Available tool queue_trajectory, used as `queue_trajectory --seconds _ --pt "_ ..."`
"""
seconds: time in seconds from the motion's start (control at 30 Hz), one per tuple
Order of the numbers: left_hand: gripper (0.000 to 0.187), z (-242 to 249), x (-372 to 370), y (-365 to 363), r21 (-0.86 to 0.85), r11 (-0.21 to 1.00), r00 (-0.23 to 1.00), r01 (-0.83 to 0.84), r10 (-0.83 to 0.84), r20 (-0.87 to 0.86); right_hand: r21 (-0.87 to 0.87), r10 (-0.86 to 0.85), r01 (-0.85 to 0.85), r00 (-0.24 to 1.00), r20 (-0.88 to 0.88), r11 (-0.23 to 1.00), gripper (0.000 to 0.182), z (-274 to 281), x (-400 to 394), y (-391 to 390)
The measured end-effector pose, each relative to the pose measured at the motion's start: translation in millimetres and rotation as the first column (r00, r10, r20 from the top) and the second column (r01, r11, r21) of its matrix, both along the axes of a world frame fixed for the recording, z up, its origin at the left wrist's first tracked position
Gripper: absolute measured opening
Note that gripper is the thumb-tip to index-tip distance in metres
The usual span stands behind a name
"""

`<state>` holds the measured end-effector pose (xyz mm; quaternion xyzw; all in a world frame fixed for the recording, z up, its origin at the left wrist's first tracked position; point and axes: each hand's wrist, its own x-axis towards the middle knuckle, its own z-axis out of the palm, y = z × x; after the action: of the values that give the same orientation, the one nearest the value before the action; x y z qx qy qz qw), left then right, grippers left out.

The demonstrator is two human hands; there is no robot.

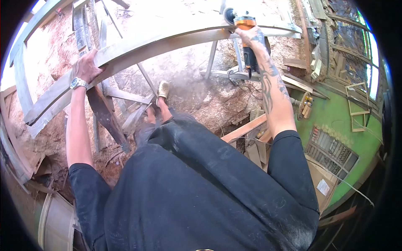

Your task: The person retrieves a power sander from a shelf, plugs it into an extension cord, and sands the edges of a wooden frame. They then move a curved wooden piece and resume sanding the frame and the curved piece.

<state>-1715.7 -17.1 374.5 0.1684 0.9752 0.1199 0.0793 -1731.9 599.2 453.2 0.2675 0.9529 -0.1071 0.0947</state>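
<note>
A long, slightly curved wooden plank (pixel 163 43) stretches across the view at arm's length. My left hand (pixel 87 67), a watch on its wrist, grips the plank's near edge toward the left end. My right hand (pixel 250 36) is closed around an orange and black angle grinder (pixel 244 21). The grinder's round disc (pixel 229 16) sits at the plank's upper edge near its right end. Below the hand, the dark grinder body points down, partly behind my forearm. Pale dust hangs over the ground under the plank.
Wooden supports (pixel 144 79) stand beneath the plank, near my feet. A dark cord (pixel 245 85) lies loosely on the sawdust-covered ground (pixel 201 98). Wood offcuts (pixel 255 152) are piled beside my right arm. Farther right, a slatted panel (pixel 332 148) lies on a green surface (pixel 331 113).
</note>
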Motion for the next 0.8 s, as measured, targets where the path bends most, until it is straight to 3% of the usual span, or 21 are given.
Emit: queue_trajectory --seconds 0.1,0.23,0.37,0.5,0.57,0.67,0.8 --pt "0.055 4.9 1.8 1.2 0.009 1.000 1.000 0.000 0.000 -0.017 -0.092 0.007 -0.014 0.997 -0.077 0.996 0.068 1.4 -1.7 27.7" --pt "0.053 8.1 0.3 1.8 -0.036 0.999 1.000 -0.002 0.003 0.021 -0.029 -0.019 0.018 0.999 -0.039 0.999 0.067 1.4 -2.5 26.1" --pt "0.054 -1.0 1.0 -2.7 -0.031 0.999 1.000 -0.008 0.009 0.015 -0.019 0.054 -0.057 0.992 -0.112 0.998 0.069 -5.4 4.0 -4.8" --pt "0.055 -3.4 -0.1 -3.0 0.001 1.000 1.000 -0.001 0.001 0.000 -0.055 0.001 -0.002 1.000 -0.022 0.998 0.066 -0.3 -2.8 28.6" --pt "0.053 -0.2 1.3 -4.1 -0.012 1.000 1.000 -0.005 0.005 -0.015 -0.107 -0.046 0.040 0.997 -0.058 0.993 0.065 6.8 -0.1 30.2" --pt "0.054 2.1 2.4 -3.1 -0.034 0.999 1.000 -0.004 0.005 0.006 -0.026 -0.084 0.084 0.996 0.013 0.996 0.068 -4.8 0.3 8.5" --pt "0.055 -9.9 -2.1 -7.3 -0.020 1.000 0.999 0.009 -0.008 0.038 -0.180 0.044 -0.062 0.994 -0.100 0.982 0.062 8.6 25.9 -85.8"
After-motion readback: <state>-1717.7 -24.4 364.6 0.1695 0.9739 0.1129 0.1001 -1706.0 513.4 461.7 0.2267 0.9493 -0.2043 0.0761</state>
